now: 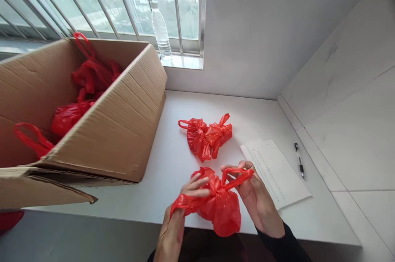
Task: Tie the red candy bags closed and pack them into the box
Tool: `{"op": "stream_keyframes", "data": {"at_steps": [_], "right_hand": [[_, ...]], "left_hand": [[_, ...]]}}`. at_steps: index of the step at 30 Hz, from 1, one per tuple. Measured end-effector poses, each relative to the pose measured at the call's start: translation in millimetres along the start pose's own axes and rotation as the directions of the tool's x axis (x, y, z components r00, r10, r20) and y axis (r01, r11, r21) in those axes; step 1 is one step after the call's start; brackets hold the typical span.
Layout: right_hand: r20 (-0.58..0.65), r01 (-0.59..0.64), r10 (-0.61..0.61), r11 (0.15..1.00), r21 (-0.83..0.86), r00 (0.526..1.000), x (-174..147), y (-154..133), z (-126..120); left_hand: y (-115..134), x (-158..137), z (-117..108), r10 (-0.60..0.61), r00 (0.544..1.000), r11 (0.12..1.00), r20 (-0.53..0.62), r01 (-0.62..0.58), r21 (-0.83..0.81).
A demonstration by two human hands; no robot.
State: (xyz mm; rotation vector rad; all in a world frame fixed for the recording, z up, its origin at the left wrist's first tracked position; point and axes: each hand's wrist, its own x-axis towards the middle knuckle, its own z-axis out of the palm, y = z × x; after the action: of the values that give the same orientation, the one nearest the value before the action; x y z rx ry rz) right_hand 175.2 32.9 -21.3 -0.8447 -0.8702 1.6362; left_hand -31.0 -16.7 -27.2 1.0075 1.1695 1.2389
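A red plastic bag (226,216), knotted near its middle, is between my two hands at the front edge of the white tabletop. My left hand (175,225) has the bag's left handle looped over the thumb, its fingers stretched along the bag's side. The other handle is pulled out to the right, with the fingers of my right hand (258,198) hooked through and curled around it. What the bag contains cannot be made out. Just beyond it lie two more tied red bags (197,138), side by side and touching.
An open cardboard box (123,130) with several red bags (95,72) inside stands at the left, its front flap sticking out. A notebook (277,173) and a pen (299,161) lie at the right. A water bottle (161,31) stands on the sill by the barred window.
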Motion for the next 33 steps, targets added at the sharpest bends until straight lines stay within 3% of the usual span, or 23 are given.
{"op": "stream_keyframes", "data": {"at_steps": [4, 7, 11, 14, 18, 21, 23, 26, 29, 33], "right_hand": [[0.095, -0.055, 0.038, 0.981, 0.187, 0.995, 0, 4, 19], [0.057, -0.048, 0.041, 0.989, 0.143, 0.998, -1, 3, 26], [0.049, 0.007, -0.013, 0.993, 0.119, 0.999, -3, -1, 34], [0.063, 0.04, -0.044, 0.997, 0.063, 0.997, -2, -1, 41], [0.079, 0.005, -0.001, 0.998, -0.057, 0.997, -1, 7, 43], [0.077, 0.04, -0.021, 0.966, -0.254, 0.997, -8, 15, 44], [0.104, 0.142, -0.107, 0.885, -0.443, 0.989, -13, 23, 46], [0.243, 0.334, -0.229, 0.679, -0.654, 0.942, -18, 43, 44], [0.38, 0.433, -0.208, 0.478, -0.764, 0.901, -18, 74, 34], [0.395, 0.411, -0.117, 0.327, -0.851, 0.911, -16, 112, 21]], "left_hand": [[5, 11, 8, -0.022, 0.999, 0.995, -0.05, 0.017, -0.096], [7, 16, -3, -0.049, 0.995, 0.988, -0.086, 0.036, -0.148], [17, 14, -23, 0.001, 0.992, 0.975, -0.124, -0.028, -0.219], [25, 7, -25, 0.063, 0.99, 0.971, -0.124, -0.089, -0.222], [25, 1, -22, 0.15, 0.983, 0.98, -0.106, -0.162, -0.115], [18, 2, -30, 0.155, 0.985, 0.985, -0.077, -0.16, -0.058], [8, 2, -38, 0.148, 0.986, 0.989, -0.071, -0.149, -0.014], [-14, -2, -42, 0.216, 0.976, 0.938, -0.01, -0.204, 0.28], [-43, -6, -40, 0.26, 0.959, 0.79, 0.11, -0.277, 0.548], [-81, -1, -36, 0.299, 0.937, 0.618, 0.183, -0.336, 0.711]]}}
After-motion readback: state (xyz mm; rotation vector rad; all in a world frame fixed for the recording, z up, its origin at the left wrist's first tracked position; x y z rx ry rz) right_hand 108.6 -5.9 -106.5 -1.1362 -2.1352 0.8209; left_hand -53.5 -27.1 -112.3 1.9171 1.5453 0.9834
